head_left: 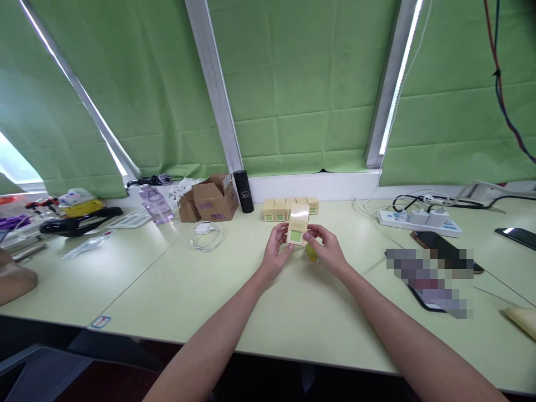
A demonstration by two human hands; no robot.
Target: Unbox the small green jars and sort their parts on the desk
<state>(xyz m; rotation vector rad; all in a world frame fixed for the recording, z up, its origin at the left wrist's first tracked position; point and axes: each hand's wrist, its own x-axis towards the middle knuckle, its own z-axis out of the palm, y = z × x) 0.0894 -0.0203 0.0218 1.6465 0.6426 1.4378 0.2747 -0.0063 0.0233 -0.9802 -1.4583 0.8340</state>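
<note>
Between my two hands is a small tan cardboard box (296, 228) with a green square on its front and a raised top flap. My left hand (276, 250) grips its left side, thumb at the lower corner. On the right side, my right hand (325, 248) has its fingers and thumb closed against the box. Just below and right of the box, a small yellow-green jar (311, 253) stands on the table, partly covered by my right hand. Behind the held box, several similar small boxes (268, 210) stand in a row.
At the back are a black bottle (243, 191), an opened brown carton (215, 199) and a purple-tinted water bottle (156, 204). A white charger cable (208, 237) lies left. To the right are a power strip (419, 222) and phones (446, 251). Another person's arm (14, 278) rests far left.
</note>
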